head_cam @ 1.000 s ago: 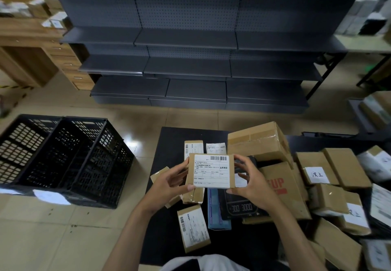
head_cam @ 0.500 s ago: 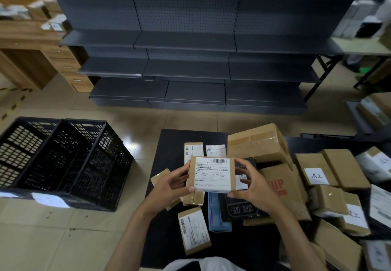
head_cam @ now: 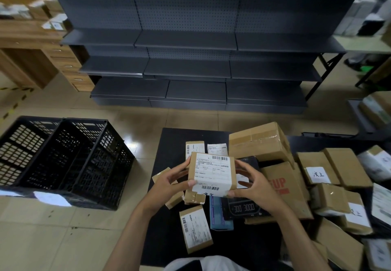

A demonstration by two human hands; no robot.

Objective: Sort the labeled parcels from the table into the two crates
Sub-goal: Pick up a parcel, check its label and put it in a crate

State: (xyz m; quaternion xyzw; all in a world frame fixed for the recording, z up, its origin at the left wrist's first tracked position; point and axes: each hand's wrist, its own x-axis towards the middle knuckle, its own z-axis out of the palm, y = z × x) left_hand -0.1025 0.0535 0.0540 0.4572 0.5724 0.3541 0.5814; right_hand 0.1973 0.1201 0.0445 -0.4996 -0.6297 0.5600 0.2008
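At frame centre, above the table [head_cam: 169, 143] | parcel [head_cam: 211, 172]: small brown box, white barcode label folded over top and near face | left hand [head_cam: 169, 183], right hand [head_cam: 254, 186] grip its sides

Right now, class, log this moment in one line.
left hand: grips parcel | right hand: grips parcel | parcel: label up | crates: on floor

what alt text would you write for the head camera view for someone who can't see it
The person's left hand and right hand hold a small brown parcel, white shipping label up, above a black table strewn with more parcels. Two black mesh crates stand side by side on the floor to the left, grey shelving behind.
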